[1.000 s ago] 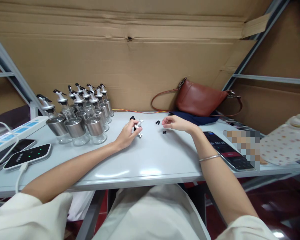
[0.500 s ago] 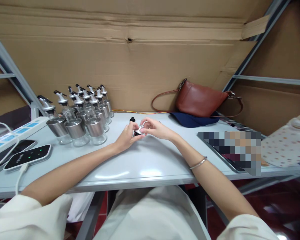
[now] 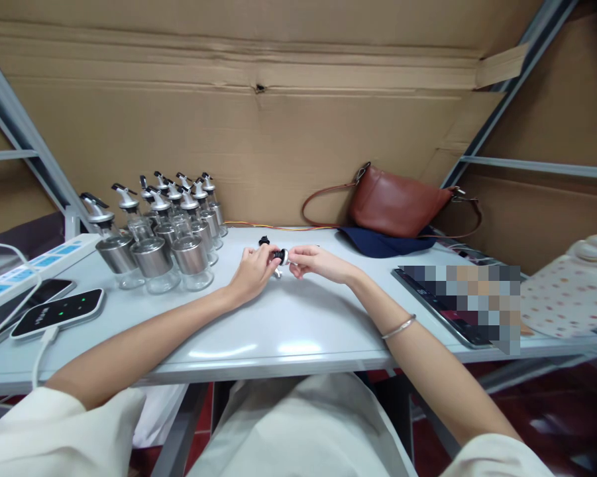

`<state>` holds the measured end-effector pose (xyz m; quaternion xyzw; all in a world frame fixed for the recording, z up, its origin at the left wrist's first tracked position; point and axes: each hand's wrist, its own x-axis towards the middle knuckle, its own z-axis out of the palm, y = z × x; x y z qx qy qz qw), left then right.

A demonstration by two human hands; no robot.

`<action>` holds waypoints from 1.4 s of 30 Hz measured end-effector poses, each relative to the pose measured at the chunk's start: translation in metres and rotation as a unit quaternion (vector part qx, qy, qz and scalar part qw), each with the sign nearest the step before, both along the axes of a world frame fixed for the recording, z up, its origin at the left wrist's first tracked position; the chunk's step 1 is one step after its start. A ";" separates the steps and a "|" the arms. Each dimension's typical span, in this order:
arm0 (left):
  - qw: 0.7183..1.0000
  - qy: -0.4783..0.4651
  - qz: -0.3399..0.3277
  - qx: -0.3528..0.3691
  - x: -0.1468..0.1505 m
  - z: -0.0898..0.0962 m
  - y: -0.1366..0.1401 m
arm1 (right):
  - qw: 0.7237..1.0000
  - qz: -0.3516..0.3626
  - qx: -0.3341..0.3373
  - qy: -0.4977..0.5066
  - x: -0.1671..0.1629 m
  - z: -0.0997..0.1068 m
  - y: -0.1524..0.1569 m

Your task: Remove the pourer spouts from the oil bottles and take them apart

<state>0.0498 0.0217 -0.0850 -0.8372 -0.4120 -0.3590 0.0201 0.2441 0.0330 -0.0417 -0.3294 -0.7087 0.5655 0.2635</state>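
Black stopper (image 3: pixel 279 254) bridges curled left hand (image 3: pixel 251 273) and right hand (image 3: pixel 319 262)

Creased cardboard wall (image 3: pixel 298 152) — grey metal frame (image 3: pixel 541 167), glossy pale tabletop (image 3: pixel 328 324) — red floor (image 3: pixel 202 421) below.

the stopper piece (image 3: pixel 280 256) my left hand (image 3: pixel 252 273) pinches looks like plastic, black and ridged, with a paler, smooth collar. the bottles (image 3: pixel 189 257) are clear, shiny glass wrapped in brushed metal bands. the surface (image 3: pixel 308 318) i work at is smooth and glossy, throwing back the light. my bangle (image 3: pixel 398 328) is polished metal, my sleeve (image 3: pixel 94 427) matt cloth. the brown bag (image 3: pixel 400 204) has a smooth, leathery sheen, the navy cloth (image 3: pixel 370 245) under it a dull face; behind, the cardboard (image 3: pixel 278 152) is matt and creased.
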 end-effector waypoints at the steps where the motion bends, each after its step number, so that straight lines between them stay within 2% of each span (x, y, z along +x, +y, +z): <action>1: 0.999 0.033 0.003 0.021 -0.001 0.002 0.000 | 1.000 0.008 -0.008 0.004 0.000 0.000 -0.001; 6: 0.978 0.180 0.000 0.101 -0.009 0.019 0.003 | 0.999 0.017 0.014 0.039 -0.005 -0.003 -0.003; 10: 0.976 0.187 0.010 0.108 -0.013 0.029 0.005 | 0.992 -0.017 0.113 0.052 -0.013 -0.006 -0.007; 13: 0.984 0.154 0.016 0.093 -0.014 0.034 0.007 | 0.974 -0.067 0.218 0.010 -0.018 -0.006 -0.009; 15: 0.990 0.123 0.014 0.067 -0.014 0.040 0.010 | 0.937 -0.106 0.333 -0.028 -0.019 -0.003 -0.008; 16: 0.993 0.104 0.009 0.049 -0.013 0.045 0.012 | 0.906 -0.120 0.403 -0.047 -0.019 0.000 -0.007; 19: 0.998 0.040 -0.035 -0.031 -0.009 0.065 0.021 | 0.786 -0.147 0.589 -0.115 -0.016 0.010 0.002; 21: 0.991 -0.003 -0.083 -0.105 -0.006 0.081 0.027 | 0.722 -0.165 0.653 -0.157 -0.011 0.015 0.008; 23: 0.975 -0.015 -0.127 -0.182 -0.002 0.093 0.032 | 0.684 -0.180 0.684 -0.178 -0.006 0.016 0.014; 26: 0.958 0.017 -0.152 -0.241 0.003 0.103 0.037 | 0.666 -0.190 0.696 -0.189 0.002 0.014 0.016; 28: 0.969 0.045 -0.130 -0.207 0.005 0.104 0.039 | 0.677 -0.199 0.683 -0.189 0.003 0.013 0.015; 30: 0.983 0.083 -0.086 -0.139 0.004 0.106 0.038 | 0.713 -0.214 0.647 -0.165 0.001 0.013 0.014; 31: 0.987 0.103 -0.065 -0.106 0.003 0.107 0.037 | 0.744 -0.219 0.616 -0.141 -0.002 0.013 0.013; 33: 0.988 0.140 -0.033 -0.060 0.002 0.111 0.034 | 0.823 -0.219 0.520 -0.068 -0.008 0.016 0.012; 35: 0.985 0.169 -0.020 -0.031 0.002 0.116 0.028 | 0.905 -0.186 0.382 0.027 -0.013 0.019 0.010; 37: 0.983 0.185 -0.014 -0.011 0.005 0.119 0.022 | 0.957 -0.133 0.230 0.118 -0.014 0.021 0.008; 39: 0.985 0.171 -0.014 -0.015 0.008 0.123 0.016 | 0.977 -0.080 0.098 0.174 -0.011 0.022 0.007; 42: 0.992 0.111 -0.032 -0.052 0.010 0.128 0.008 | 0.979 -0.029 -0.030 0.200 -0.001 0.020 0.009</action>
